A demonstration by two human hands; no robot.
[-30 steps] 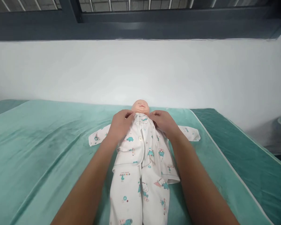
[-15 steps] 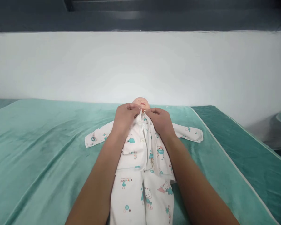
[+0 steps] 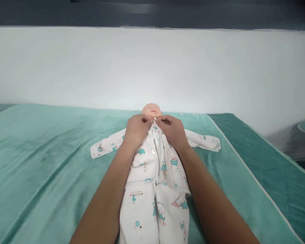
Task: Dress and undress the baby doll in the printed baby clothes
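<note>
A baby doll lies on its back, head toward the wall, in white clothes with teal prints. Its shirt has a front opening with buttons along one edge, and both sleeves stretch out sideways. My left hand pinches one shirt edge at the collar, just below the doll's chin. Opposite it, my right hand pinches the other edge, and the fingertips of both hands nearly meet. Lower down the shirt front hangs unfastened over the matching trousers. The top fastening is partly hidden by my fingers.
Under the doll spreads a light teal blanket with soft folds. A darker teal cover lies to the right. Behind stands a white wall, with a dark beam above it.
The two collar edges have come together below the chin, and my fingertips are closer to each other. The upper buttons show more plainly. The view has tilted slightly down.
</note>
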